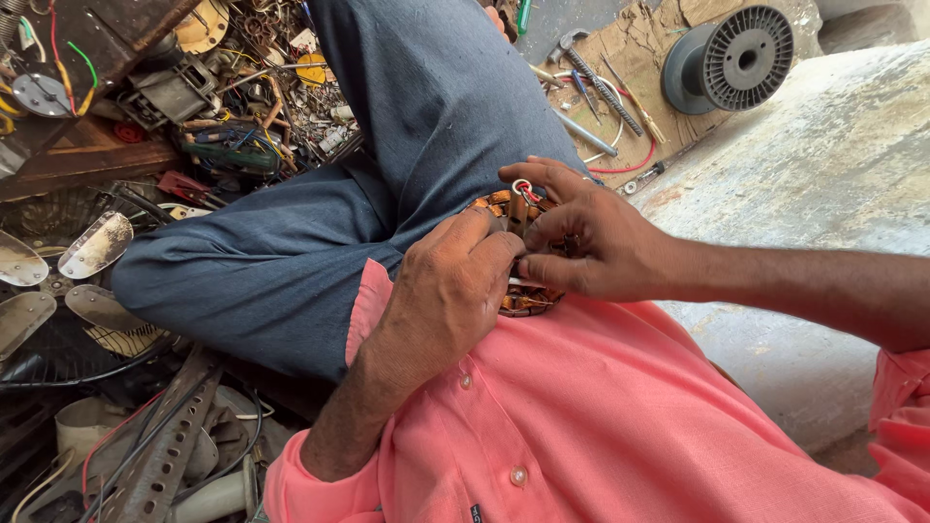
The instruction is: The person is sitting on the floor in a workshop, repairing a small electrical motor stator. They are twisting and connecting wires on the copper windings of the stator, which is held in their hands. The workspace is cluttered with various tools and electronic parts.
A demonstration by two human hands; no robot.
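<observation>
Under both hands (523,261) — copper-wound coil (528,302), mostly hidden.

The round wound coil of copper-orange wire (528,300) carries a small red-and-white wire loop (524,188). The long-sleeved cotton shirt (601,416) is salmon pink with pale buttons, and the trousers (426,116) are slate blue. The ribbed plastic spool (728,58) is dark grey; the metal fan blades (95,247) are dull silver.

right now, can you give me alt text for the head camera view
Two bare hands, the left hand and the right hand, grip a round copper-wound coil resting on the person's lap, against blue trousers and a pink shirt. Fan blades and scrap parts lie at left; an empty spool sits at upper right.
</observation>
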